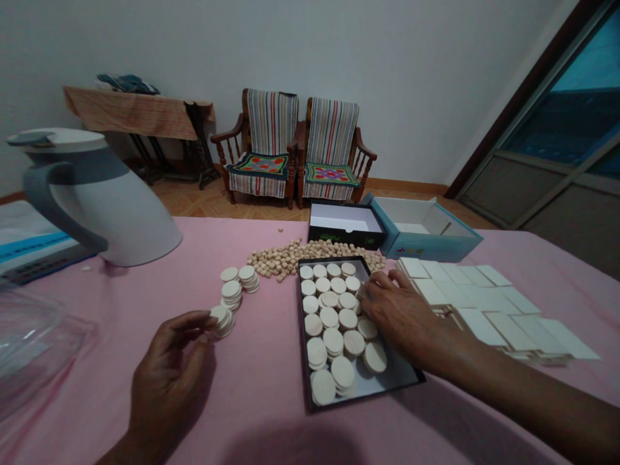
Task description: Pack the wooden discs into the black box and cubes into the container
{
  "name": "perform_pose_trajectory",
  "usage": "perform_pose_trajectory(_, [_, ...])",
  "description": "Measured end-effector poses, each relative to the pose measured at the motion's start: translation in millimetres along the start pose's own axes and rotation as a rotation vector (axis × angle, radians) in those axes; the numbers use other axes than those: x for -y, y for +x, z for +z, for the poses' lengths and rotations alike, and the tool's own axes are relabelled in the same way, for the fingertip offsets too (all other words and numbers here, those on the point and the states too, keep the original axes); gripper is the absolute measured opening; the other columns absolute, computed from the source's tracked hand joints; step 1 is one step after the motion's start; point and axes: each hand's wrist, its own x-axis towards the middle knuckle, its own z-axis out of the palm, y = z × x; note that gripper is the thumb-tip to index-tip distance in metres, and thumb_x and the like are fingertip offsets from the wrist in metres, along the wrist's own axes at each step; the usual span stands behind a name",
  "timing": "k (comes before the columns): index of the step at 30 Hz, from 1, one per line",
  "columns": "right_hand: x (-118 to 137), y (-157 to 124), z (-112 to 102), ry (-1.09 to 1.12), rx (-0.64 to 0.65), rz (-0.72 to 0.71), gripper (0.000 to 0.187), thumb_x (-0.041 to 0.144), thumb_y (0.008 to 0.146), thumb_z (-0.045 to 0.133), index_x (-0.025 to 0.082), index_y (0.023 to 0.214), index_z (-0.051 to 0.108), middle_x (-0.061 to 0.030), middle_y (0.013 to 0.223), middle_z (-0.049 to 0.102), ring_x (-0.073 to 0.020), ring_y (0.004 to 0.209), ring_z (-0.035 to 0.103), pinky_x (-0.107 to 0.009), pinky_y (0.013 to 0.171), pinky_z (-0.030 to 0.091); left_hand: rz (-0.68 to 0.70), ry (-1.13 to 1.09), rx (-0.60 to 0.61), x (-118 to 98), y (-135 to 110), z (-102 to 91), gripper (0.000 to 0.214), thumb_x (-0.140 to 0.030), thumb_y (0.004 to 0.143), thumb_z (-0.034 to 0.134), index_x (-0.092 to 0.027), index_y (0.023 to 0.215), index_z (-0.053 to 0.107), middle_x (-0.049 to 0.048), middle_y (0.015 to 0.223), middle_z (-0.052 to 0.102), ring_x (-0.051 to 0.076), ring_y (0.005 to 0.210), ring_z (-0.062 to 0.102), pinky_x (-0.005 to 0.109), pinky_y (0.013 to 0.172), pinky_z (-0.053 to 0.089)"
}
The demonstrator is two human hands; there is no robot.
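Left hand (172, 371), grip parted, fingertips at the nearest wooden disc stack (222, 321) on the pink worktop (264, 371); right hand (397, 313) over the disc-filled black tray (394, 372), its grip's state impossible to tell (black box (346, 239) lettering too blurred to read)

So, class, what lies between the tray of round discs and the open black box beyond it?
In the head view, a heap of small tan pieces lies between the tray and the black box, extending leftward past the tray.
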Motion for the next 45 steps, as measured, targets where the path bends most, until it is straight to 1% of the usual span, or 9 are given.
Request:
perform_pose_trajectory(9, [-1, 4, -4, 0.007, 0.032, 0.027, 0.017, 0.012, 0.082, 0.055, 0.017, 0.079, 0.071, -0.0101, 0.093, 0.068, -0.0265, 0.099, 0.050, -0.041, 0.086, 0.022, -0.007, 0.000, 0.012, 2, 0, -1.3, 0.026, -0.033, 0.080, 0.062, -0.021, 0.102, 0.057, 0.0044, 0.095, 0.067, 0.019, 0.084, 0.068, 0.029, 0.072, 0.058])
perform_pose_trajectory(18, [0, 3, -3, 0.032, 0.062, 0.001, 0.017, 0.011, 0.081, 0.055, 0.016, 0.077, 0.072, -0.0111, 0.089, 0.068, -0.0255, 0.095, 0.050, -0.040, 0.083, 0.022, 0.065, 0.047, -0.024, 2, -3, -1.5, 0.024, -0.030, 0.081, 0.061, -0.021, 0.103, 0.057, 0.0042, 0.098, 0.065, 0.019, 0.087, 0.066, 0.032, 0.081, 0.055])
perform_pose_trajectory(21, [-6, -1, -10, 0.086, -0.002, 0.039, 0.018, 0.012, 0.081, 0.055, 0.018, 0.077, 0.071, -0.0091, 0.087, 0.068, -0.0244, 0.092, 0.050, -0.039, 0.081, 0.022, 0.182, 0.122, -0.038, 4, -8, -5.0, 0.026, -0.025, 0.081, 0.059, -0.021, 0.106, 0.056, 0.0046, 0.100, 0.063, 0.020, 0.090, 0.064, 0.033, 0.083, 0.053])
perform_pose_trajectory(25, [-15, -9, -20, 0.137, 0.015, 0.078, 0.022, 0.008, 0.080, 0.054, 0.020, 0.075, 0.071, -0.0072, 0.084, 0.067, -0.0220, 0.088, 0.050, -0.036, 0.076, 0.022, 0.441, 0.159, 0.025, -6, -15, -7.2, 0.029, -0.015, 0.080, 0.056, -0.021, 0.108, 0.055, 0.0049, 0.097, 0.063, 0.018, 0.087, 0.064, 0.031, 0.079, 0.054])
perform_pose_trajectory(28, [-14, -12, -18, 0.100, 0.005, 0.039, 0.020, 0.009, 0.078, 0.056, 0.019, 0.070, 0.071, -0.0081, 0.082, 0.066, -0.0231, 0.088, 0.050, -0.037, 0.077, 0.023, 0.651, 0.131, 0.085, -18, -18, -4.3, 0.034, -0.006, 0.076, 0.055, -0.022, 0.107, 0.055, 0.0041, 0.091, 0.065, 0.018, 0.083, 0.065, 0.030, 0.075, 0.055])
perform_pose_trajectory(31, [-10, -10, -12, 0.043, -0.035, -0.022, 0.016, 0.011, 0.076, 0.058, 0.017, 0.069, 0.070, -0.0105, 0.084, 0.065, -0.0251, 0.089, 0.050, -0.039, 0.079, 0.023, 0.758, 0.138, 0.121, -25, -21, -1.2, 0.037, -0.002, 0.075, 0.053, -0.022, 0.106, 0.055, 0.0040, 0.087, 0.067, 0.018, 0.082, 0.067, 0.029, 0.072, 0.056])
perform_pose_trajectory(34, [-9, -7, -9, 0.004, -0.049, -0.085, 0.013, 0.011, 0.074, 0.058, 0.015, 0.071, 0.070, -0.0116, 0.084, 0.065, -0.0261, 0.091, 0.050, -0.041, 0.082, 0.024, 0.748, 0.169, 0.096, -26, -21, -0.5, 0.035, -0.004, 0.075, 0.053, -0.021, 0.105, 0.056, 0.0047, 0.087, 0.067, 0.018, 0.080, 0.067, 0.028, 0.071, 0.056])
perform_pose_trajectory(38, [-9, -2, -7, -0.015, 0.007, -0.180, 0.013, 0.010, 0.072, 0.059, 0.015, 0.074, 0.070, -0.0116, 0.084, 0.066, -0.0263, 0.093, 0.050, -0.041, 0.088, 0.024, 0.651, 0.214, 0.050, -25, -19, -1.9, 0.028, -0.009, 0.077, 0.053, -0.021, 0.102, 0.056, 0.0036, 0.085, 0.067, 0.016, 0.074, 0.067, 0.027, 0.067, 0.056])
perform_pose_trajectory(45, [-8, 3, -4, -0.033, 0.045, -0.198, 0.013, 0.011, 0.072, 0.059, 0.014, 0.076, 0.071, -0.0111, 0.082, 0.067, -0.0262, 0.092, 0.052, -0.042, 0.090, 0.024, 0.637, 0.202, 0.046, -23, -18, -2.4, 0.027, -0.010, 0.078, 0.055, -0.020, 0.103, 0.056, 0.0032, 0.086, 0.067, 0.015, 0.072, 0.068, 0.025, 0.065, 0.057])
